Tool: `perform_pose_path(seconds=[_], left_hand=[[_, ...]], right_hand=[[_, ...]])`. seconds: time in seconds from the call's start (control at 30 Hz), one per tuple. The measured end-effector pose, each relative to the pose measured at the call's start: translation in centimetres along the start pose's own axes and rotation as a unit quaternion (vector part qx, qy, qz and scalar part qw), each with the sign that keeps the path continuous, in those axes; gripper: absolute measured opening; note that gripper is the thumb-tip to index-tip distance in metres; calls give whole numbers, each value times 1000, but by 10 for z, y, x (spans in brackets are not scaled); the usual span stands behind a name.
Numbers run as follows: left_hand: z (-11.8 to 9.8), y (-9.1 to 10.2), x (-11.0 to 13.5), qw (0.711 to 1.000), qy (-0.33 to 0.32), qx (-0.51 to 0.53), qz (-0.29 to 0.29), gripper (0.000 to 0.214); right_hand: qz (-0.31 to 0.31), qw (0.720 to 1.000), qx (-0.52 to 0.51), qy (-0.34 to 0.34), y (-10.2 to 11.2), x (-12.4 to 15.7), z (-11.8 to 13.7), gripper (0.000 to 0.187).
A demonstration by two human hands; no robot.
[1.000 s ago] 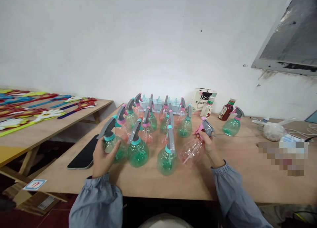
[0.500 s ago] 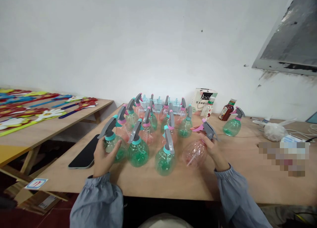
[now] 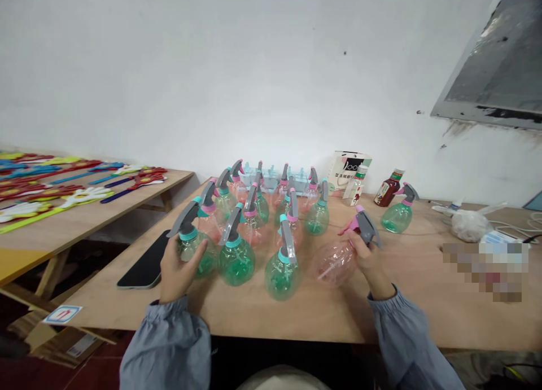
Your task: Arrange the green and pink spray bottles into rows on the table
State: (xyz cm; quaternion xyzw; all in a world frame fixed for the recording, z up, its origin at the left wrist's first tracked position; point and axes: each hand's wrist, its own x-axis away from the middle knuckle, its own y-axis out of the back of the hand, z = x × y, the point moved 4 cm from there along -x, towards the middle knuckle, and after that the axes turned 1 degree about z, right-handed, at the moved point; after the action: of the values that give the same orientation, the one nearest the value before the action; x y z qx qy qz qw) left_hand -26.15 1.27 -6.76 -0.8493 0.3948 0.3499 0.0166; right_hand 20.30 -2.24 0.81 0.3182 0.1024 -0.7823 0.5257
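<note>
My left hand is wrapped round a green spray bottle with a grey trigger head and turquoise collar. My right hand grips the neck of a pink spray bottle, which tilts to the right, its grey and pink head above my fingers. Between my hands stand two more green spray bottles, one nearer the left and one in the middle. Behind them several pink and green spray bottles are grouped upright, among them a green bottle at the group's right side.
A black phone lies left of the bottles. Along the wall are a light-blue plastic tray, a printed box, a brown bottle and a lone green spray bottle. Colourful hand-shaped toys cover the left table.
The pink spray bottle in my right hand has tilted further over to the right, its head moving right and slightly lower. My left hand has stayed in place.
</note>
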Motion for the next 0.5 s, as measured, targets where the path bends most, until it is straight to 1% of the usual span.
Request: perform_pose_path(seconds=[0.07, 0.17, 0.23, 0.37, 0.43, 0.5], left_hand=[[0, 0, 0, 1000, -1, 0, -1, 66], [-1, 0, 0, 1000, -11, -5, -6, 67], [-1, 0, 0, 1000, -13, -5, -8, 67], [-1, -1, 0, 1000, -6, -2, -6, 67], [-1, -1, -1, 1000, -4, -3, -5, 67], [-2, -1, -1, 1000, -2, -2, -1, 67]], right_hand=[[-23, 1000, 8, -7, 4, 1, -7, 40], [-10, 1000, 12, 1, 4, -1, -11, 38], [-8, 1000, 20, 11, 5, -1, -9, 37], [-29, 999, 30, 12, 8, 2, 0, 32], [-7, 1000, 28, 10, 9, 2, 2, 32], [39, 999, 33, -4, 9, 3, 1, 31]])
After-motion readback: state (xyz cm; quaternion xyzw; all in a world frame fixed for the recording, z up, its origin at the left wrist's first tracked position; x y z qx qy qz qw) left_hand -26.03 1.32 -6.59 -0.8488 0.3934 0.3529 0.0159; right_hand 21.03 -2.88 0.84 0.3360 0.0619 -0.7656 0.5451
